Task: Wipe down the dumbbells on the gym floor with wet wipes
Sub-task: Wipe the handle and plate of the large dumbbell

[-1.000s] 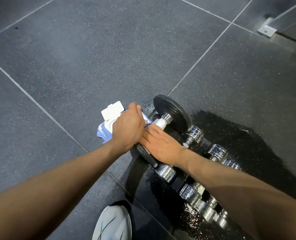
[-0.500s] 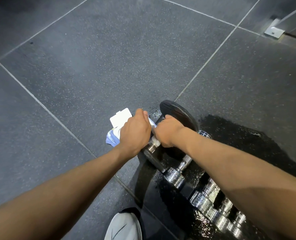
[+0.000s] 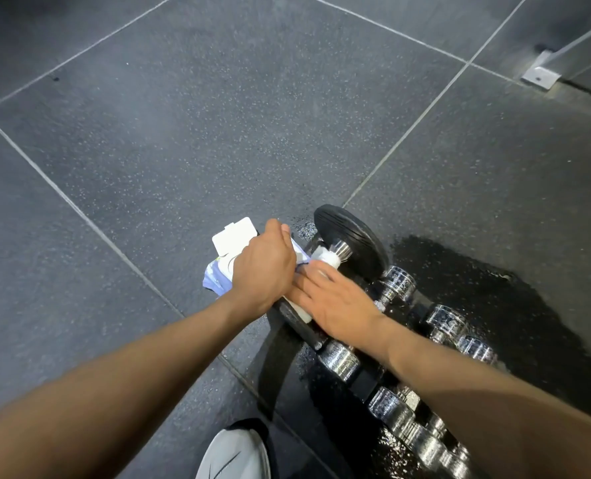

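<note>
On the floor (image 3: 218, 133), partly wet, one black-plated dumbbell (image 3: 349, 240) lies under both grips, heading a row of small chrome dumbbells (image 3: 339, 359) too overlapped to count. The right grip (image 3: 339, 302), fingers straight, presses one white wipe (image 3: 327, 259) onto its handle. The left grip (image 3: 263, 267) curls over one wipes pack (image 3: 233, 236); its hold is hidden.

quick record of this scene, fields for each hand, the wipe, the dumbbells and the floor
black dumbbell: lying down, white wipe round its handle
right hand: flat fingers pressing on the wipe
left hand: curled over wet wipes pack, lid open; grip hidden
chrome dumbbells: row beside the black one, on a wet patch
floor: dark speckled tiles
</note>
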